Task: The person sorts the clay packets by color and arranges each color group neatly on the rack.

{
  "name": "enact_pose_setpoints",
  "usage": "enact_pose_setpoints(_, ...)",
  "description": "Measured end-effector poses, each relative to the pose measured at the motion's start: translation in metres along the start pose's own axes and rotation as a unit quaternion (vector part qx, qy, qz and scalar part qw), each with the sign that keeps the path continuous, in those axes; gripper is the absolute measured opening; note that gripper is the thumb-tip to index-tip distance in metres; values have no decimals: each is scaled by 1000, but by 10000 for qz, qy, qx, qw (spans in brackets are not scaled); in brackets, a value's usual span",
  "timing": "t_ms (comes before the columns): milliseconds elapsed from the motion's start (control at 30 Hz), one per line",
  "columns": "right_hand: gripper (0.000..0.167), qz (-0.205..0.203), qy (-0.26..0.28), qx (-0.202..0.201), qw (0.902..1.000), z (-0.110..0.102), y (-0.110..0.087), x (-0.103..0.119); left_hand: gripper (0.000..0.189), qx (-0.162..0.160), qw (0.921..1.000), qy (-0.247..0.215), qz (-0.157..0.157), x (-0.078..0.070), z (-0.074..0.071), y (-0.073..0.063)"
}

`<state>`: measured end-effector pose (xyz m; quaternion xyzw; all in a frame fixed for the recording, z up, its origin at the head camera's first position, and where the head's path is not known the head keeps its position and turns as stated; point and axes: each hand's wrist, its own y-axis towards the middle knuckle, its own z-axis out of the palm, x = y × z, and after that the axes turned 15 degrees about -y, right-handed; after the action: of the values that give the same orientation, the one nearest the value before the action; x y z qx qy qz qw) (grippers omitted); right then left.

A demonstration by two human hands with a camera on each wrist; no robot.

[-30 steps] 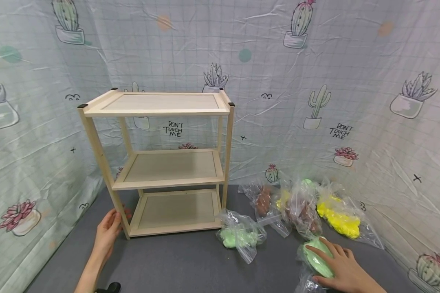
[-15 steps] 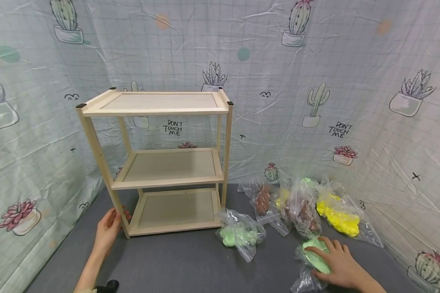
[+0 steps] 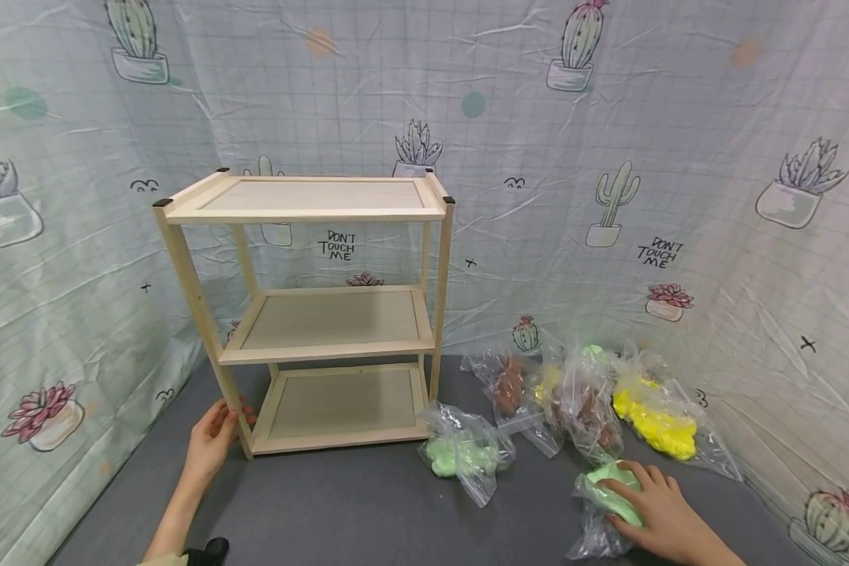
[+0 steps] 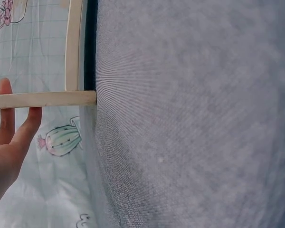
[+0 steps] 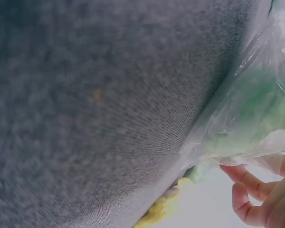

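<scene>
A small pale wooden three-tier shelf [image 3: 325,350] stands on the dark grey table. My left hand [image 3: 208,448] grips its front left leg [image 4: 42,99] low down, thumb on one side and fingers passing behind, as the left wrist view shows. On the right, my right hand [image 3: 658,507] holds a clear plastic bag [image 3: 597,538] with a light green lump [image 3: 611,491] inside. Its fingers [image 5: 249,183] are bent at the bag's side, and the palm hides part of the lump. Another bag of green lumps [image 3: 463,456] lies by the shelf's front right corner.
Behind my right hand lie clear bags with brown contents [image 3: 509,385] and bright yellow contents [image 3: 654,420], some overlapping. Cloth printed with cacti [image 3: 538,236] hangs around the back and sides of the table [image 3: 368,511].
The held bag has shifted slightly under my right hand, and more of its loose clear plastic shows below the lump. My left hand stays on the shelf leg.
</scene>
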<state>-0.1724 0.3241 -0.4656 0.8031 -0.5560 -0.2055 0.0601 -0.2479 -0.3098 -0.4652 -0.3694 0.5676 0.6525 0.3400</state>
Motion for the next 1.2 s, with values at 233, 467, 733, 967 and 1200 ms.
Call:
enact_pose_setpoints(233, 34, -156, 236, -564, 9980, -7, -2, 0, 24, 5, 10000, -1, -31, 0, 0, 0)
enact_pose_setpoints(467, 39, -312, 315, -1161, 9922, -21, -2, -3, 24, -23, 10000, -25, -49, 0, 1, 0)
enact_pose_setpoints(733, 40, -475, 244, -1626, 9852, -42, 2, -6, 25, 28, 9999, -162, -22, -1, 0, 0)
enact_pose_setpoints(967, 39, -497, 186, -1852, 9813, -56, 8, -9, 24, 16, 10000, -74, -8, 0, 1, 1)
enact_pose_setpoints(1200, 25, -719, 220, -2234, 9718, -72, 19, -16, 26, 62, 9996, -209, 159, 0, 2, 0)
